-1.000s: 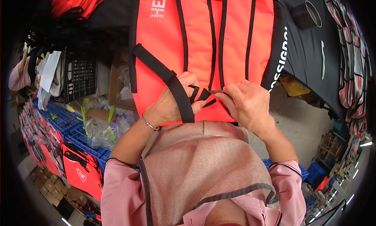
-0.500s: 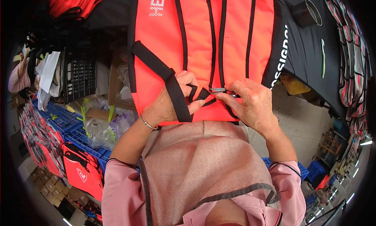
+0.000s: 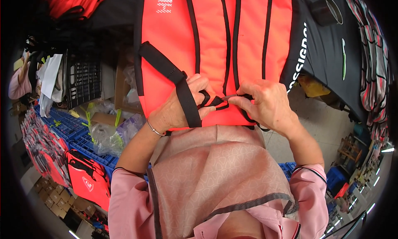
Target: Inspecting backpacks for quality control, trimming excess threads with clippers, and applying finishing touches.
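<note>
A bright orange-red backpack (image 3: 166, 36) with black piping lies in front of me, its lower edge against my apron. My left hand (image 3: 182, 104) is closed on the folded end of a black strap (image 3: 216, 101) near the bag's bottom edge. A wider black webbing strap (image 3: 159, 64) with a slider buckle (image 3: 180, 76) drapes across that hand's back. My right hand (image 3: 269, 104) is closed round small metal thread snips (image 3: 229, 97). Their blade points left and meets the strap end; the fingers hide most of the handle.
A dark cloth-covered table (image 3: 327, 48) on the right bears a metal cup (image 3: 327, 11) and a thin green-and-white tool (image 3: 343, 59). Blue crates (image 3: 89, 141) with clear plastic bags (image 3: 107, 139) stand at left. A packed red bag (image 3: 87, 177) leans beside them.
My right hand has turned slightly, and the snips' blade now sits lower against the strap end, less of it showing. The backpack has shifted slightly. My left hand keeps its grip.
</note>
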The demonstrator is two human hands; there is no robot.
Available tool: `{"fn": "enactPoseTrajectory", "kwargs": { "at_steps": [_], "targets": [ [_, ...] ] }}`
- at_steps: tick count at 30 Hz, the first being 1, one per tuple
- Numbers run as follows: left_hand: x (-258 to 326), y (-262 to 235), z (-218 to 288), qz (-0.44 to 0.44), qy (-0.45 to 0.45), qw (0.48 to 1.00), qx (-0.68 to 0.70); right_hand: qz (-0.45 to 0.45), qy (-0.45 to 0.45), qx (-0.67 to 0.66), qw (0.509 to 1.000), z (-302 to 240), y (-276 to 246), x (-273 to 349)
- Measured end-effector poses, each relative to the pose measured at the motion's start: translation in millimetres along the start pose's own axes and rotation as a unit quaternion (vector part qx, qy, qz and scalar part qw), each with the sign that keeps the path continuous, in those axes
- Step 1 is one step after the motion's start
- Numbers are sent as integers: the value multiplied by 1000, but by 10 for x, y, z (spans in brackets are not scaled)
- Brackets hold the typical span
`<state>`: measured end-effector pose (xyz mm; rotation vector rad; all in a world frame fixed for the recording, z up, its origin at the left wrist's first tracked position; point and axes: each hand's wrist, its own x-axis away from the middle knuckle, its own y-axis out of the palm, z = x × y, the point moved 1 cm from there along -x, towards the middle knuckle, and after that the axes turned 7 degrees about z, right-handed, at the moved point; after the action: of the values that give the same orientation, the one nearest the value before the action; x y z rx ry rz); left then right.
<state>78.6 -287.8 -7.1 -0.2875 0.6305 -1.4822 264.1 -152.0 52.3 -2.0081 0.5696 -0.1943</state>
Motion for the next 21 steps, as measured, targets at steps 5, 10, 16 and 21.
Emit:
{"fn": "enactPoseTrajectory", "kwargs": {
  "at_steps": [5,10,16,21],
  "targets": [
    [11,12,-10,-19,4,1000,-16,-111,103,-153,977,128,16,-107],
    [34,21,-31,-31,-12,999,-16,-190,231,-273,914,281,24,-177],
    [8,-1,1,-1,-14,1000,27,-85,254,-317,910,255,-29,-106],
    [-36,38,8,109,-116,957,244,144,183,-287,929,101,-3,-38]
  ]
}}
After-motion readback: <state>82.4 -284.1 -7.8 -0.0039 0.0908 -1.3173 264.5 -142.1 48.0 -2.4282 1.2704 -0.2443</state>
